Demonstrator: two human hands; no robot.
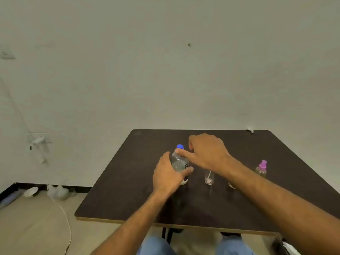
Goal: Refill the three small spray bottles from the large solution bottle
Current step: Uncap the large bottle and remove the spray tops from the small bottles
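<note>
Nearest, blue-trousered knees under the front edge of the dark brown square table (128,196), both bare forearms reaching forward over it. Left hand (168,174) wrapped around the body of the large clear plastic solution bottle (179,163), upright on the tabletop left of centre, blue screw cap (180,146) on. Right hand (207,152) hovering at the cap with fingers loosely spread, thumb touching the bottle's neck just under the cap, holding nothing. Judged an early point in the job: cap apparently about to be unscrewed, no pouring begun, all three refills left to do. Just right of the big bottle, a small clear spray bottle (209,178) standing without its top, dip tube leaning inside, seemingly near empty. Beyond the right forearm, only the base of a second small bottle (231,185) showing, the rest hidden, top on or off impossible to say. Farther right, a third small clear bottle with a purple spray head (262,167) fitted, so that one to be opened before filling. Past the table's far edge, a plain off-white wall (165,70). Down left on the beige floor, a white cable (64,214), a white bowl (31,191) and some clear plastic clutter against the dark skirting.
</note>
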